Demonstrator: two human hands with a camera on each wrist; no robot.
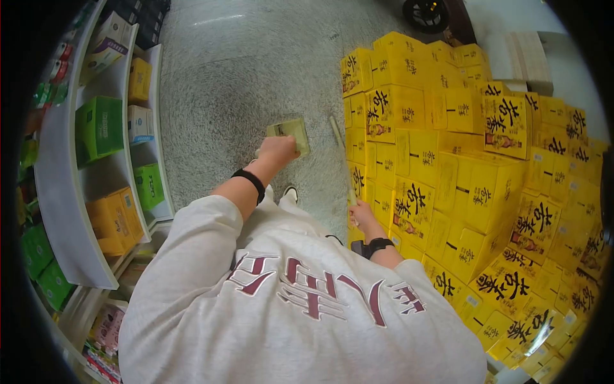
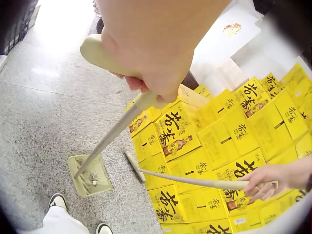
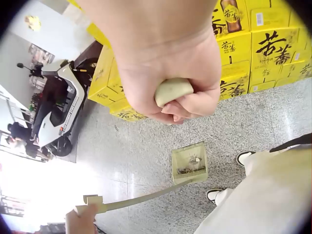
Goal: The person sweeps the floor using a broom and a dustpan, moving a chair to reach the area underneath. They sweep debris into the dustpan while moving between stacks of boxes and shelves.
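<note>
In the head view my left hand [image 1: 278,151] is over the pale green dustpan [image 1: 302,136]. Its fingers curl round the long dustpan handle [image 2: 113,134], which runs down to the pan [image 2: 105,186] on the floor. Small debris [image 3: 194,160] lies inside the pan. The broom handle [image 2: 195,182] is gripped by my right hand [image 2: 265,181], beside the stacked yellow boxes. At the handle's far end, the narrow broom head [image 2: 134,165] is at the floor between the pan and the boxes, apart from the pan. The handle's end [image 3: 173,91] pokes out of my right fist [image 3: 170,83].
Yellow cartons [image 1: 409,147] are piled high along the right. A white shelf unit [image 1: 77,185] with green and orange boxes stands at the left. Speckled grey floor [image 1: 224,77] runs between them. A parked scooter [image 3: 61,105] stands beyond the cartons. My shoes [image 2: 57,201] are near the pan.
</note>
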